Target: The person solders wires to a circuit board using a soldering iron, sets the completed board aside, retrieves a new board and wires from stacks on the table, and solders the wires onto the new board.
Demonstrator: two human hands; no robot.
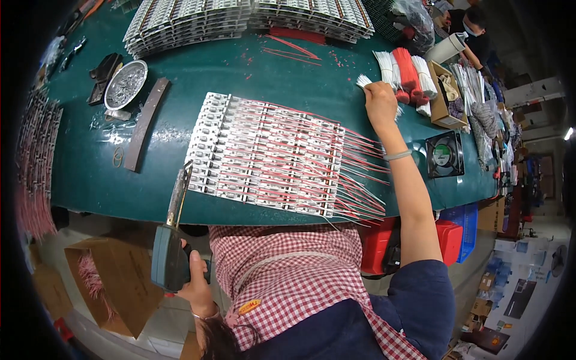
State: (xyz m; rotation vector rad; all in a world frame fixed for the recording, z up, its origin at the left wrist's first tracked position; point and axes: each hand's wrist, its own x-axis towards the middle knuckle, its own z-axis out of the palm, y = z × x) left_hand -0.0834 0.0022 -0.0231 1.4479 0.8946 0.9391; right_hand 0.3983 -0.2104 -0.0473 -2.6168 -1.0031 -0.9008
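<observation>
The flat white panel w/ rows of small grey parts (264, 157) lies flat on the dark green table (288, 66), in front of the person. Work on it looks part done, maybe more than half. Lots of thin red wires (366, 172) run over most of its rows & stick out past its R edge, w/ pale wires mixed in. The strip of parts at its far L looks bare, so prob. some spots there are left to do. Can't tell which wires are stuck on & which just lie there.

L hand (196, 287) is curled round the black grip of the teal & black soldering gun (165, 258). Its long metal tip is at the panel's low L edge; can't tell if it touches.

R hand (381, 103) has its fingers bent close together, in what looks like a pinch on a bundle of thin white wires (362, 80). Can't tell how many it has. More white wires & a fat red bundle (405, 65) lie just beside it, so there's plenty to use.

At the far L is a tall pile of panels w/ red wires (37, 156), prob. done ones. Two big stacks of white panels (187, 21) sit at the back, w/ no wires that I can see, so prob. lots to go.
</observation>
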